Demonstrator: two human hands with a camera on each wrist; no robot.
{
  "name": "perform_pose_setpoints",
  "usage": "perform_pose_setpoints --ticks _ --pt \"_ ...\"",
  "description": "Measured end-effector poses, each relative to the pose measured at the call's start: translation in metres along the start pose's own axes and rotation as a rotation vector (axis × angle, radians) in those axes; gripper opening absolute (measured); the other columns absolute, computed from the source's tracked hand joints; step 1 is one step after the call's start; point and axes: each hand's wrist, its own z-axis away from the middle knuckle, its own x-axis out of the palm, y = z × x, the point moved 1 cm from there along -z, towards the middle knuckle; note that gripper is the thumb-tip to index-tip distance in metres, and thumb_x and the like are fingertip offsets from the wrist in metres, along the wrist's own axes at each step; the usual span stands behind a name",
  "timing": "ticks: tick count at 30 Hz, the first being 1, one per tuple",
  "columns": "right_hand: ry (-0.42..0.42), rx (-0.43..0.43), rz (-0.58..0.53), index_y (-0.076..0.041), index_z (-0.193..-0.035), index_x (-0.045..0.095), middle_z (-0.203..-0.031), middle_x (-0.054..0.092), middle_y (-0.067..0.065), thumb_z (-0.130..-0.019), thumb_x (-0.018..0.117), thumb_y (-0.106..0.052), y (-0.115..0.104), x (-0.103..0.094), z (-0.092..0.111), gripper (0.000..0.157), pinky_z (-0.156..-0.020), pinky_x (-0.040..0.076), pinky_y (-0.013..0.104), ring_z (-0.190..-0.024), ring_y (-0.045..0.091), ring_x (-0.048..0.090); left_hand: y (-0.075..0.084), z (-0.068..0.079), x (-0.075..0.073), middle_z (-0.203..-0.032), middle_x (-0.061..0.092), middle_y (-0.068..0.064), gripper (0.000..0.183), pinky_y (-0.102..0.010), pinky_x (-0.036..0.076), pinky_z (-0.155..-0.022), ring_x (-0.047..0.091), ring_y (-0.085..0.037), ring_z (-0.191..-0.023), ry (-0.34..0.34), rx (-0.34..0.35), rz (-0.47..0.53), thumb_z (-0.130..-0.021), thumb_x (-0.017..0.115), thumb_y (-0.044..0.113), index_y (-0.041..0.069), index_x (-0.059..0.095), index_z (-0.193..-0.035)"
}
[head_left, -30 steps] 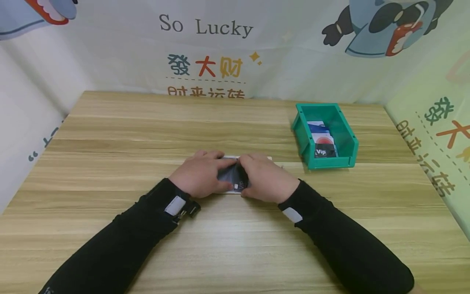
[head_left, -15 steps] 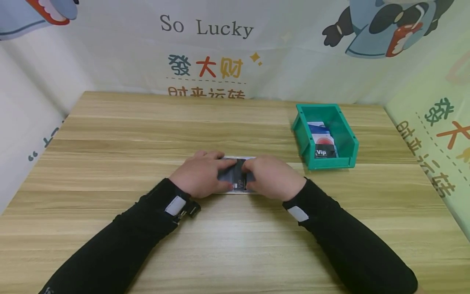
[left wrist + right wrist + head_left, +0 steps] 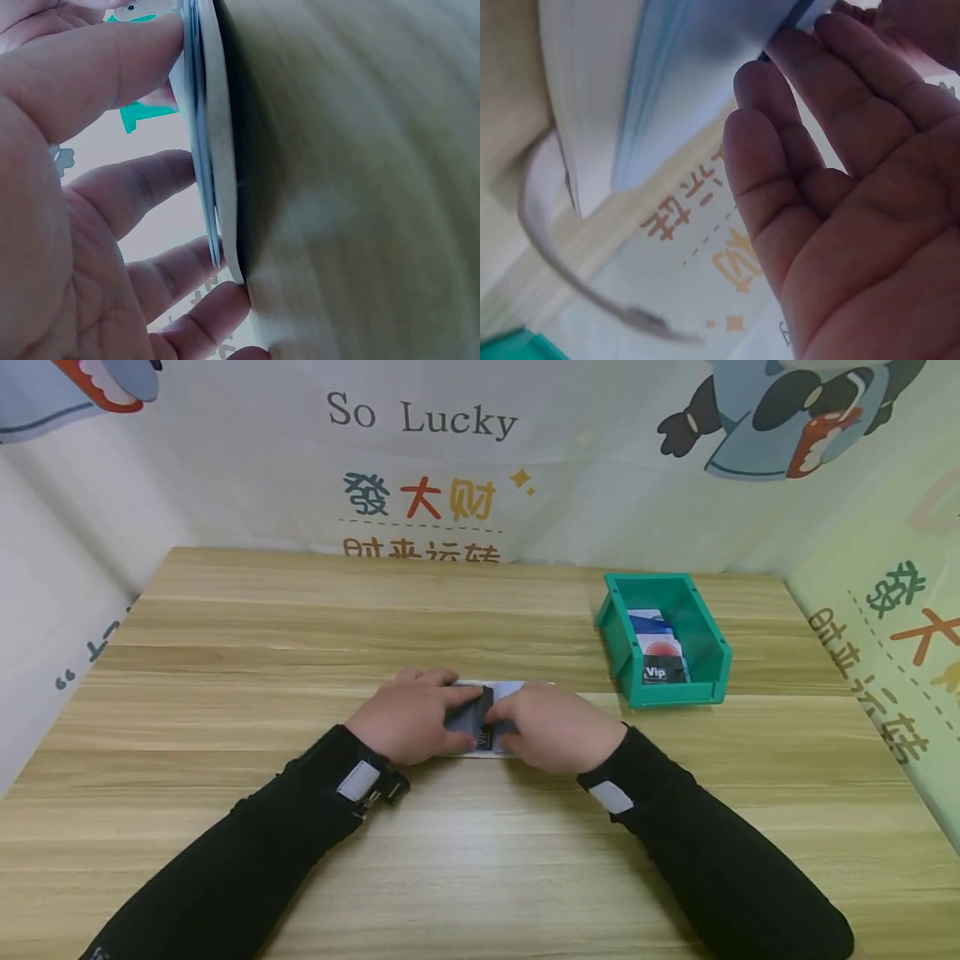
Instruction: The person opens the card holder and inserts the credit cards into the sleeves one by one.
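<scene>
A card holder (image 3: 508, 687) with clear sleeves and a pale cover lies opened on the table; its stacked pages (image 3: 201, 112) show edge-on in the left wrist view. My left hand (image 3: 408, 717) presses down its left part, forefinger and thumb stretched over the pages. A dark VIP card (image 3: 486, 740) lies among the sleeves between both hands, partly hidden by fingers. From the right, my right hand (image 3: 562, 727) touches that card with its forefinger, thumb close by on the page. In the right wrist view the fingers (image 3: 757, 150) are nearly straight, fingertips at a dark edge.
A green bin (image 3: 678, 693) stands at the back right of the wooden table (image 3: 480, 860), with several cards (image 3: 663, 667) inside, the front one marked Vip. A pale strap (image 3: 540, 217) curves off the holder's edge. Printed cloth (image 3: 600, 510) hangs behind the table.
The right hand had the VIP card bent up between thumb and fingers; it has since shifted right, and the card lies flatter. Its forefinger has then moved left over the card. The left hand stays put.
</scene>
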Motion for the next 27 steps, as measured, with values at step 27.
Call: perform_pose_setpoints --ticks 27 --pt "0.015 -0.108 0.080 -0.015 -0.115 0.064 -0.103 0.065 -0.005 -0.087 0.066 -0.021 -0.0044 0.0046 0.0025 0.029 -0.084 0.045 0.033 -0.089 0.013 0.050 0.0009 -0.0005 0.0005 -0.141 0.040 -0.013 0.071 -0.050 0.033 -0.098 0.036 -0.039 -0.118 0.006 -0.014 0.007 -0.079 0.066 0.056 0.027 0.045 -0.140"
